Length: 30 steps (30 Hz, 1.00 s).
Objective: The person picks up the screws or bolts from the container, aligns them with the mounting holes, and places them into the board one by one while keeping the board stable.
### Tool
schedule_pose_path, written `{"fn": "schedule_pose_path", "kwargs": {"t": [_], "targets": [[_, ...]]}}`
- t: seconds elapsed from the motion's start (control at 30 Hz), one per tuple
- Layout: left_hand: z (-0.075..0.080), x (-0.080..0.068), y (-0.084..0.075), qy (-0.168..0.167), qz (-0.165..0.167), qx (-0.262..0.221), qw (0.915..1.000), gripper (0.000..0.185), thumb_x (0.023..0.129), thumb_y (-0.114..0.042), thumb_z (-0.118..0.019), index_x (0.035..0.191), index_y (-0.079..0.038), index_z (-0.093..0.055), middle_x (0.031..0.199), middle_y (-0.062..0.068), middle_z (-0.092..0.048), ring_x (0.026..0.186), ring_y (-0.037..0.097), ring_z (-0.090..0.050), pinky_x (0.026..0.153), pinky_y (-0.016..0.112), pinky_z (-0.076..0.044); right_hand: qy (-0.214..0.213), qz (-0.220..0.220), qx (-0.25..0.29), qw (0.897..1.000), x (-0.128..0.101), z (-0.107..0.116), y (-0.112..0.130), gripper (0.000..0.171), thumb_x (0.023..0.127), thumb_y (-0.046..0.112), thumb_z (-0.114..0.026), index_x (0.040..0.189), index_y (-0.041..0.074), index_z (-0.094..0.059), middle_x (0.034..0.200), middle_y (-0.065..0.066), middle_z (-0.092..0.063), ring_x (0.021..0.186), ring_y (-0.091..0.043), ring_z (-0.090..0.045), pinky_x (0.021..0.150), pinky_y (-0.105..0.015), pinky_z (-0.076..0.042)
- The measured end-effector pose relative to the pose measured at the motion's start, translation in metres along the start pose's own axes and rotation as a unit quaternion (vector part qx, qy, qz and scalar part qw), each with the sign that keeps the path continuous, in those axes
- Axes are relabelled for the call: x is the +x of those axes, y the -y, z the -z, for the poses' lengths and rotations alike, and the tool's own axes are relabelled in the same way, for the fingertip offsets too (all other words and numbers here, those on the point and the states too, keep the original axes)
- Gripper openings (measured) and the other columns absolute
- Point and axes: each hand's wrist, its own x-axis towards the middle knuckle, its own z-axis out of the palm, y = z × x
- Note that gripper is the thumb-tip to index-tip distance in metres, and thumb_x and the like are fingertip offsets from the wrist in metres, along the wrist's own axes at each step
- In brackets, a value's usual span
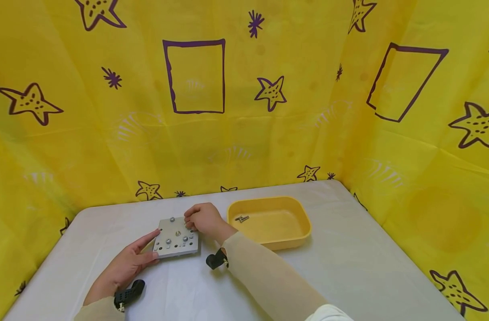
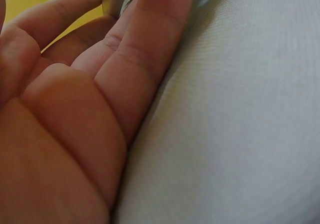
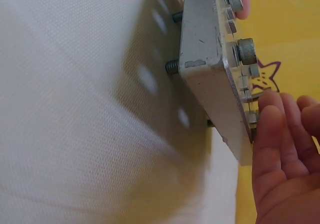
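Observation:
A thick light-grey metal plate (image 1: 172, 236) with holes, socket-head bolts and small metal parts on its top sits left of centre in the head view. My left hand (image 1: 128, 263) grips its left edge, thumb at the near corner and fingers along the side. At the plate's far right corner, my right hand (image 1: 204, 220) pinches a small metal pin (image 3: 261, 94) with thumb and fingertips, mostly hidden by them. Bolt ends (image 3: 172, 66) stick out below the plate over the cloth in the right wrist view. The left wrist view shows mainly the left palm (image 2: 65, 124).
Right of the plate stands a yellow plastic tray (image 1: 284, 244) with several loose metal pins (image 1: 242, 219) near its left side. White cloth (image 1: 340, 276) covers the table. Yellow curtains (image 1: 244, 133) with starfish drawings rise behind and at both sides.

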Motion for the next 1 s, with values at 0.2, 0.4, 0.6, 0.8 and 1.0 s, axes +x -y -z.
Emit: {"fn": "schedule_pose_path", "kwargs": {"t": [0.2, 0.4, 0.6, 0.8, 1.0], "targets": [[0.001, 0.001, 0.000, 0.003, 0.001, -0.003, 1.0000, 0.079, 0.093, -0.004, -0.069, 0.159, -0.011, -0.025, 0.162, 0.022, -0.013, 0.118, 0.019, -0.057, 0.096, 0.034, -0.051, -0.002, 0.001, 0.001, 1.000, 0.001, 0.001, -0.002, 0.019, 0.096, 0.002, -0.057, 0.097, 0.006, -0.075, 0.084, -0.001, -0.070, 0.077, -0.018, -0.066, 0.073, -0.032, -0.056], [0.001, 0.000, -0.001, 0.000, 0.002, 0.000, 1.0000, 0.079, 0.094, -0.003, -0.068, 0.159, -0.010, -0.024, 0.162, 0.023, -0.011, 0.118, 0.019, -0.057, 0.096, 0.034, -0.051, 0.007, 0.005, 0.007, 1.000, -0.002, 0.002, 0.001, 0.020, 0.096, 0.001, -0.057, 0.096, 0.006, -0.076, 0.085, -0.001, -0.071, 0.077, -0.020, -0.066, 0.073, -0.032, -0.056], [0.000, 0.000, 0.000, -0.006, 0.005, 0.006, 0.9999, 0.079, 0.093, -0.003, -0.069, 0.158, -0.011, -0.026, 0.163, 0.022, -0.011, 0.119, 0.020, -0.056, 0.095, 0.035, -0.051, 0.000, -0.002, -0.005, 1.000, -0.001, 0.002, -0.001, 0.020, 0.096, 0.001, -0.057, 0.094, 0.006, -0.076, 0.085, -0.001, -0.071, 0.079, -0.019, -0.067, 0.074, -0.033, -0.057], [0.001, 0.001, -0.001, -0.012, 0.008, -0.002, 0.9999, 0.080, 0.091, -0.003, -0.070, 0.158, -0.011, -0.028, 0.163, 0.020, -0.013, 0.120, 0.020, -0.056, 0.096, 0.036, -0.051, -0.014, 0.000, 0.032, 0.999, 0.002, 0.009, -0.003, 0.017, 0.095, 0.001, -0.059, 0.097, 0.005, -0.075, 0.087, -0.003, -0.071, 0.077, -0.019, -0.067, 0.073, -0.032, -0.058], [0.001, 0.001, -0.001, -0.010, 0.007, -0.002, 0.9999, 0.081, 0.091, -0.005, -0.072, 0.158, -0.012, -0.028, 0.163, 0.019, -0.014, 0.121, 0.021, -0.056, 0.097, 0.036, -0.050, -0.053, -0.009, 0.206, 0.977, -0.001, 0.048, 0.008, 0.022, 0.096, 0.009, -0.064, 0.116, 0.002, -0.070, 0.101, -0.012, -0.072, 0.084, -0.024, -0.071, 0.077, -0.034, -0.059]]}}
